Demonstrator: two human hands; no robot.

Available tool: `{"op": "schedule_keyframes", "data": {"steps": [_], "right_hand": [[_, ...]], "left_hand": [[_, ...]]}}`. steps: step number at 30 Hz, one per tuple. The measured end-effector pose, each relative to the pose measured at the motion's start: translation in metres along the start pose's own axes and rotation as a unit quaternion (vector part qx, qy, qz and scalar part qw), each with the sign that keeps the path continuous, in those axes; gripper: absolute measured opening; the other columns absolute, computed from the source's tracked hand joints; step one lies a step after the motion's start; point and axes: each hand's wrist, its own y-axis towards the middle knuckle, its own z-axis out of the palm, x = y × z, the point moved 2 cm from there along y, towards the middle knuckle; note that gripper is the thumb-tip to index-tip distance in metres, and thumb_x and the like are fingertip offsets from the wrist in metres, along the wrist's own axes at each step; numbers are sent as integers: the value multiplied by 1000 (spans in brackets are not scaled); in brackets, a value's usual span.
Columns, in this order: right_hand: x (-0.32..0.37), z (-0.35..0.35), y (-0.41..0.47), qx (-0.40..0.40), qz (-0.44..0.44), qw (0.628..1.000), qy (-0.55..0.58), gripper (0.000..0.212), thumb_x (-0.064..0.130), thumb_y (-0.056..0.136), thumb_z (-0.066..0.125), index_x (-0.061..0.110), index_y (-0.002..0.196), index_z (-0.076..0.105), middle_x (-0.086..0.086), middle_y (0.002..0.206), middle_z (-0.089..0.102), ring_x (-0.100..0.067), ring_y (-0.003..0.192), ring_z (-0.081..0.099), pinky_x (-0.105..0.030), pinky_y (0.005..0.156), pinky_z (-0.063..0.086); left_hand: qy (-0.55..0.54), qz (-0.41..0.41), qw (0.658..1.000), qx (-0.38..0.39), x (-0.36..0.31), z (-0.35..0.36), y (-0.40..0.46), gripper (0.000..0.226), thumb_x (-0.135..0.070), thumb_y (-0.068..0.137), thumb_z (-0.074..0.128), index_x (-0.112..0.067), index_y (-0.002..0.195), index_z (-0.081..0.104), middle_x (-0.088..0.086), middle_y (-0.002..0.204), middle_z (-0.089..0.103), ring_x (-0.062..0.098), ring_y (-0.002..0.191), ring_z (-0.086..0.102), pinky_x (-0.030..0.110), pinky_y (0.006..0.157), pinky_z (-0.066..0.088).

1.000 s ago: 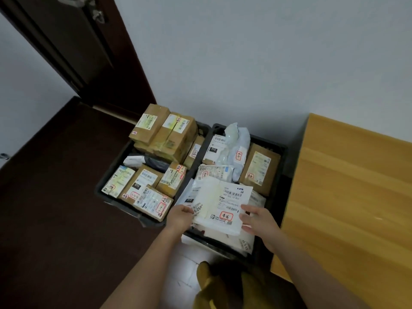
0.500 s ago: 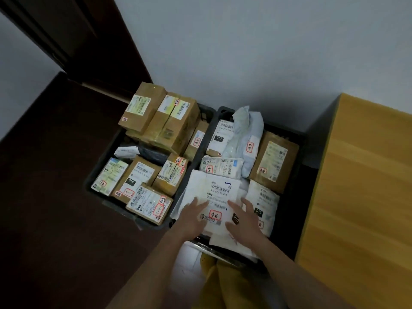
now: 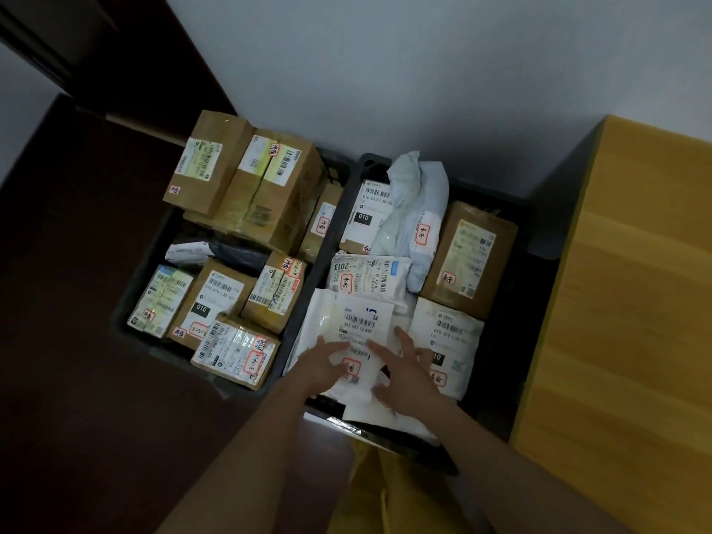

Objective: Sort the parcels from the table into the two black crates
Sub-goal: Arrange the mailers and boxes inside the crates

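Two black crates stand side by side on the floor against the wall. The left crate (image 3: 138, 291) is full of brown cardboard boxes (image 3: 266, 186). The right crate (image 3: 512, 341) holds white mailer bags and a brown box (image 3: 468, 260). A flat white parcel (image 3: 358, 325) with a barcode label lies on top at the crate's near end. My left hand (image 3: 323, 366) and my right hand (image 3: 404, 373) rest flat on it with fingers spread.
A wooden table (image 3: 632, 302) stands to the right of the crates, its visible top bare. A dark door and frame (image 3: 127, 63) are at the upper left. Dark floor (image 3: 69, 341) stretches to the left. Yellow clothing (image 3: 370, 491) shows below my arms.
The white parcel went from held above the right crate to lying in it. Both hands let go of its edges and now press flat on top.
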Motion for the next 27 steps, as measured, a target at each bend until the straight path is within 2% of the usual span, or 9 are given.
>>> {"op": "schedule_keyframes", "data": {"steps": [3, 6, 8, 12, 18, 21, 25, 27], "right_hand": [[0, -4, -9, -3, -13, 1000, -4, 76, 26, 94, 59, 50, 151, 13, 2, 162, -15, -38, 142, 0, -42, 115, 28], [2, -7, -24, -18, -20, 1000, 3, 81, 24, 95, 58, 50, 152, 6, -1, 162, -15, -39, 145, -5, -43, 117, 22], [4, -8, -34, -36, -21, 999, 16, 85, 24, 94, 61, 51, 152, 4, -2, 162, -15, -37, 147, -6, -43, 118, 19], [9, -14, -58, -77, -9, 996, 52, 88, 24, 92, 63, 52, 151, 5, -1, 163, -13, -36, 147, -2, -44, 116, 24], [14, -32, -107, -200, 41, 977, 57, 91, 28, 91, 65, 51, 151, 1, -4, 163, -10, -38, 147, 3, -49, 116, 24], [11, -44, -145, -259, 64, 960, 83, 92, 26, 90, 65, 54, 150, 1, -2, 163, -10, -38, 146, 4, -56, 115, 26], [-3, -55, -204, -323, 96, 936, 103, 90, 28, 92, 63, 54, 150, -1, 1, 163, -12, -37, 147, 1, -57, 115, 23], [-17, -58, -232, -344, 125, 925, 102, 88, 32, 93, 62, 52, 151, -2, 1, 162, -13, -37, 147, 0, -58, 115, 22]], "left_hand": [[-13, 13, 1000, -20, -8, -7, -8, 48, -27, 97, 58, -31, 143, 45, 4, 161, 19, 22, 139, 37, 31, 111, 35], [17, 45, 997, -62, -15, -13, -23, 50, -24, 97, 56, -29, 145, 42, 6, 158, 25, 20, 144, 28, 34, 117, 26], [28, 75, 993, -86, -21, -17, -34, 51, -19, 98, 55, -25, 147, 40, 5, 155, 31, 19, 144, 26, 29, 115, 22], [39, 116, 987, -100, -33, -25, -55, 53, -18, 98, 56, -20, 148, 38, 6, 150, 38, 19, 139, 34, 26, 111, 28], [99, 198, 969, -114, -55, -34, -99, 61, -24, 97, 57, -24, 152, 30, 8, 156, 31, 23, 144, 27, 30, 114, 25], [130, 237, 956, -115, -72, -33, -122, 65, -28, 97, 57, -29, 153, 26, 9, 161, 21, 23, 149, 16, 33, 117, 21], [165, 288, 937, -105, -110, -15, -155, 67, -33, 96, 58, -34, 153, 23, 9, 163, 9, 24, 150, 10, 36, 113, 28], [184, 330, 920, -103, -131, 1, -171, 67, -34, 96, 58, -36, 152, 23, 10, 163, 10, 21, 151, 4, 37, 117, 20]]}}
